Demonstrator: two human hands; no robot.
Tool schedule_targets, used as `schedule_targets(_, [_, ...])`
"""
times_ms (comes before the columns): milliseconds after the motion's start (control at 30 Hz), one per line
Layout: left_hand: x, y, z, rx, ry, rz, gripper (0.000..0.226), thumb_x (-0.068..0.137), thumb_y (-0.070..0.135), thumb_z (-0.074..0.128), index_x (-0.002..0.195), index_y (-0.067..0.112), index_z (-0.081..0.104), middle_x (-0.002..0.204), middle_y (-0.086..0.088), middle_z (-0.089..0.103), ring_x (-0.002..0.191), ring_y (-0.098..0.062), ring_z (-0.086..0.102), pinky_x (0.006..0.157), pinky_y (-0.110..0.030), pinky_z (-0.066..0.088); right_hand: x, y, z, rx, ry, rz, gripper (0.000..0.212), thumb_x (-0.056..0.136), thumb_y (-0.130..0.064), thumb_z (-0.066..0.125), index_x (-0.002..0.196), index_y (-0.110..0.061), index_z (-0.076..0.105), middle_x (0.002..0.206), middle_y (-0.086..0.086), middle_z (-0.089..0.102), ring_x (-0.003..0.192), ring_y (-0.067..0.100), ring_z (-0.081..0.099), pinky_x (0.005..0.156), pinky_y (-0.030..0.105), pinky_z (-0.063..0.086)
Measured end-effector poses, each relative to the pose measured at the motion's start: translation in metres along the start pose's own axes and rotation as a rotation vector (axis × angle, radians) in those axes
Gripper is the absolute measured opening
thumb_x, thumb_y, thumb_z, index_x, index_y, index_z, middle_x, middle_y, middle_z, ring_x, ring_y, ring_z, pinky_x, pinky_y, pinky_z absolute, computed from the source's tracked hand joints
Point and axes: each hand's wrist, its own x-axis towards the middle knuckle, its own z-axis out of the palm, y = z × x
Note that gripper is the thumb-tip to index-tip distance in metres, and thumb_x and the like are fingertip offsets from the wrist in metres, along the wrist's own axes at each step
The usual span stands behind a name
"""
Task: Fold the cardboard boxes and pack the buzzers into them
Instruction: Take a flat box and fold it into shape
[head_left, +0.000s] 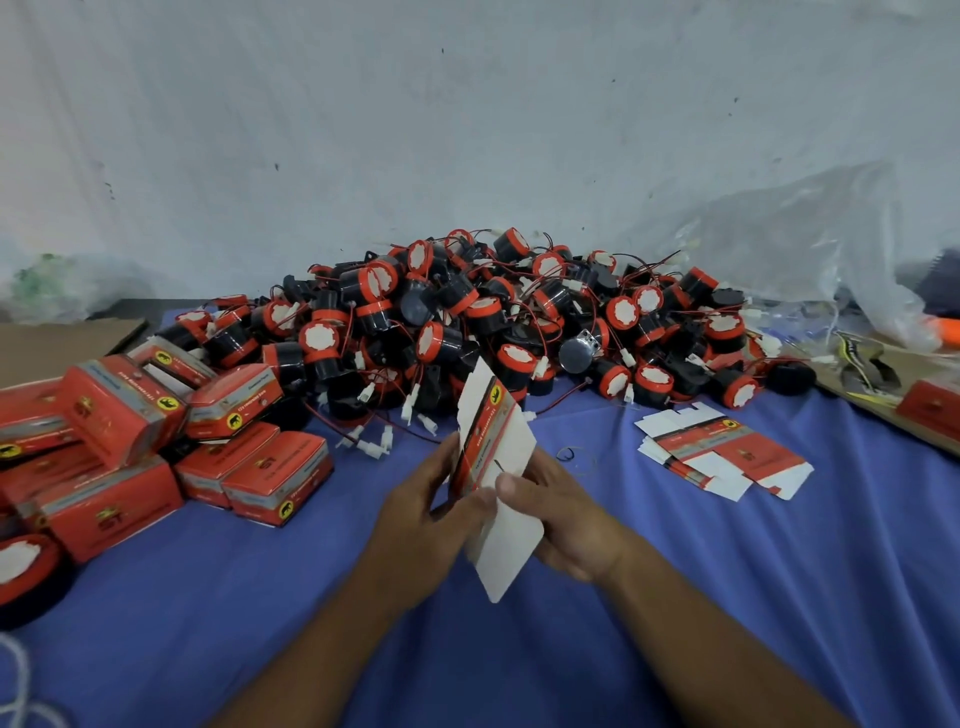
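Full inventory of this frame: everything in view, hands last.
buzzers: many, black with red caps and white tops, heaped mid-table
folded boxes: about a dozen, red and grey, piled at left
flat box blanks: small stack, red and white, lying at right
held box blank: one, white with red print, centre, raised
cloth: one, blue, covers table
plastic bag: one, clear, back right
cardboard sheet: one, brown, back left
wall: one, white, behind
left hand: one, grips held box blank's left edge
right hand: one, thumb pinches its right side
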Motion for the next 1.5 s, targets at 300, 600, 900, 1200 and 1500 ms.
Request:
schedule_targets(300, [-0.006, 0.000, 0.001, 0.131, 0.093, 0.096, 0.064, 0.085, 0.023, 0.060, 0.146, 0.027, 0.039, 0.125, 0.017, 0.062, 0.112, 0.002, 0.061, 0.079, -0.011, 0.051, 0.005, 0.004, -0.004, -0.382, 0.024, 0.010, 0.093, 0.064, -0.044, 0.092, 0.139, -0.026, 0.041, 0.136, 0.006, 0.052, 0.126, 0.020, 0.055, 0.107, 0.048, 0.046])
schedule_targets(600, [-0.004, -0.004, 0.002, 0.275, 0.313, 0.171, 0.053, 0.088, 0.011, 0.068, 0.138, 0.022, 0.051, 0.119, 0.010, 0.065, 0.107, -0.005, 0.063, 0.086, -0.030, 0.055, 0.011, 0.002, 0.002, -0.338, 0.235, -0.014, 0.077, 0.069, -0.058, 0.081, 0.116, -0.006, 0.050, 0.136, 0.004, 0.052, 0.122, 0.021, 0.057, 0.103, 0.046, 0.050])
schedule_targets(900, [0.008, -0.004, -0.010, -0.512, 0.110, -0.251, 0.047, 0.089, 0.054, 0.055, 0.129, 0.030, 0.057, 0.135, 0.003, 0.061, 0.122, -0.014, 0.059, 0.095, -0.035, 0.048, 0.004, -0.004, -0.009, 0.058, 0.205, -0.025, 0.045, 0.083, -0.011, 0.072, 0.120, -0.004, 0.047, 0.102, 0.001, 0.074, 0.099, 0.019, 0.070, 0.086, 0.029, 0.056])
schedule_targets(1200, [0.008, -0.009, -0.014, -0.501, -0.051, -0.277, 0.061, 0.084, 0.048, 0.071, 0.134, 0.018, 0.053, 0.120, -0.014, 0.068, 0.104, -0.033, 0.068, 0.077, -0.039, 0.055, 0.001, -0.005, 0.006, 0.108, 0.125, -0.054, 0.021, 0.096, -0.023, 0.054, 0.109, -0.008, 0.047, 0.107, 0.015, 0.062, 0.090, 0.029, 0.060, 0.072, 0.035, 0.051])
schedule_targets(1500, [0.007, -0.006, -0.011, -0.496, 0.028, -0.248, 0.056, 0.076, 0.046, 0.076, 0.122, 0.019, 0.060, 0.112, -0.009, 0.072, 0.096, -0.024, 0.071, 0.071, -0.028, 0.056, 0.006, -0.005, 0.000, 0.059, 0.236, 0.010, 0.072, 0.079, -0.053, 0.076, 0.120, 0.001, 0.050, 0.115, 0.024, 0.061, 0.107, 0.037, 0.056, 0.098, 0.052, 0.043])
